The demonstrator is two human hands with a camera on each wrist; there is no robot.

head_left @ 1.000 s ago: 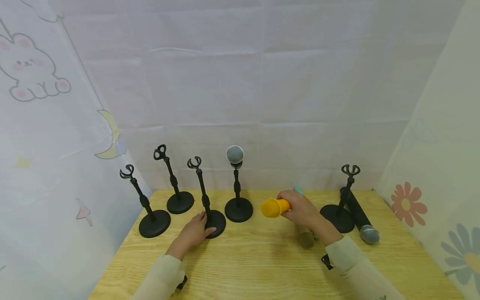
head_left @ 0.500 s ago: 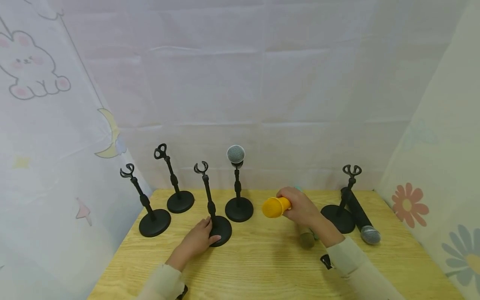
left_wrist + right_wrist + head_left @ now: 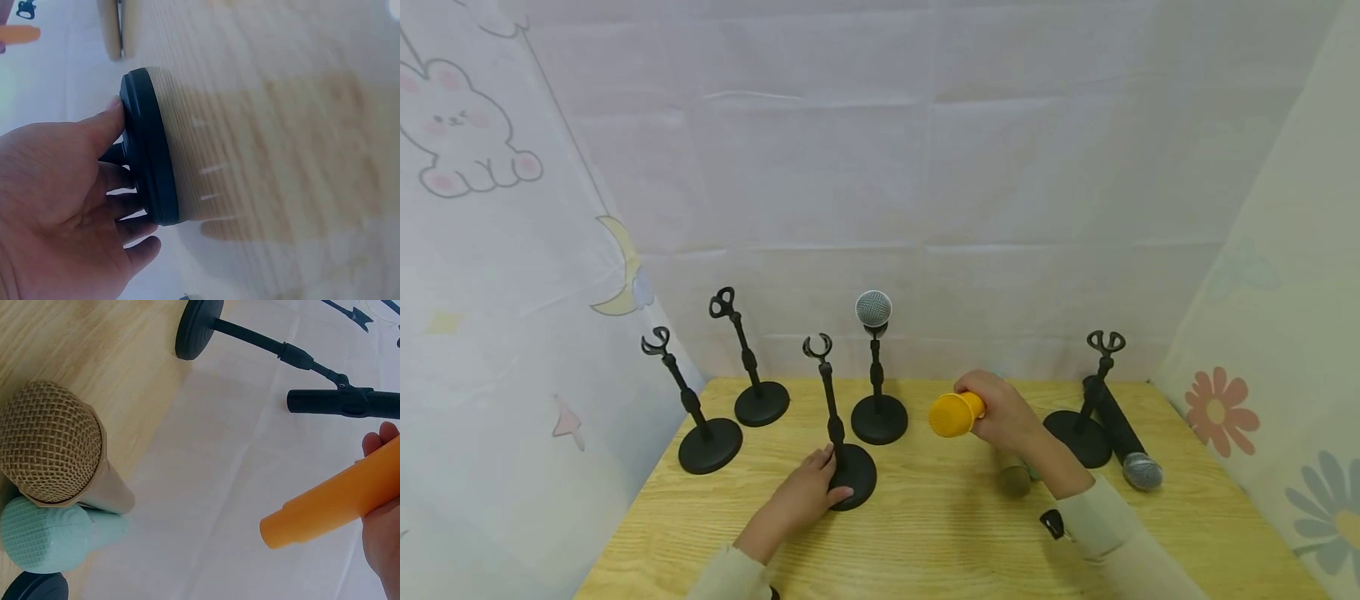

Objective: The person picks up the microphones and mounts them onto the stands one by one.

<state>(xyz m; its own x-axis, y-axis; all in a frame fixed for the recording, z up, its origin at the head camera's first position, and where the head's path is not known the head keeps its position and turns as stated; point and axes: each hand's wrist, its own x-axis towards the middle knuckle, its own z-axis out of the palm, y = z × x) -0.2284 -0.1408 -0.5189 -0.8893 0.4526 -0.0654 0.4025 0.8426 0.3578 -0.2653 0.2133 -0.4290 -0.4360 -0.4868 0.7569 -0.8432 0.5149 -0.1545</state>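
Note:
My left hand holds a black microphone stand by its round base, thumb at the rim and fingers around the far side. The base's underside faces the wood in the left wrist view. The stand's clip at the top is bare. My right hand grips a yellow-orange microphone in the air, its head toward the left. The microphone's handle end shows in the right wrist view. Beneath the right hand lie a gold microphone and a teal microphone.
A stand behind bears a silver-headed microphone. Two stands with bare clips, one in front and one behind, are at the left. Another stand and a black microphone lie right on the table.
My left hand has slid the stand toward me and to the right across the table. The right hand keeps the yellow-orange microphone at nearly the same spot, its head tipped slightly more toward the camera.

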